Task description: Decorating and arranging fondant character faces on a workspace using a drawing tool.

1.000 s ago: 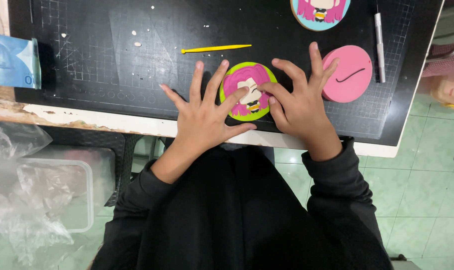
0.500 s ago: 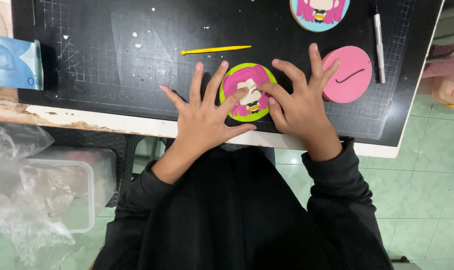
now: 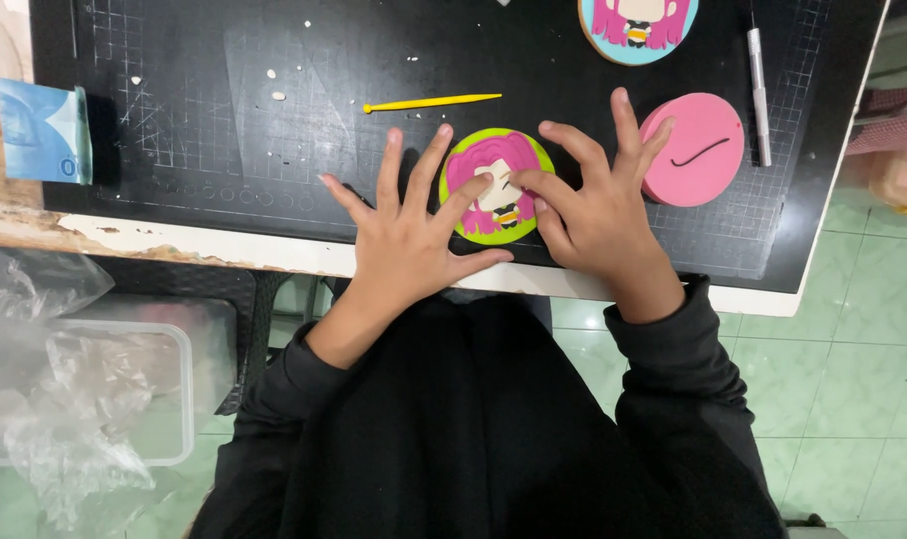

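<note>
A round lime-green clay disc point(image 3: 497, 186), topped with a pink-haired figure of smooth modelling clay, is seen lying on the black gridded cutting mat point(image 3: 224, 110) near the front edge of the desk point(image 3: 174, 245). It is pressed by the index fingertips of the left hand point(image 3: 405, 235) and the right hand point(image 3: 595, 205), each grip being spread wide with nothing pinched. A slim yellow sculpting tool point(image 3: 431, 102) is laid just beyond, a flat pink disc point(image 3: 695, 150) to the right. Since half a second ago, nothing visible has been shifted.
</note>
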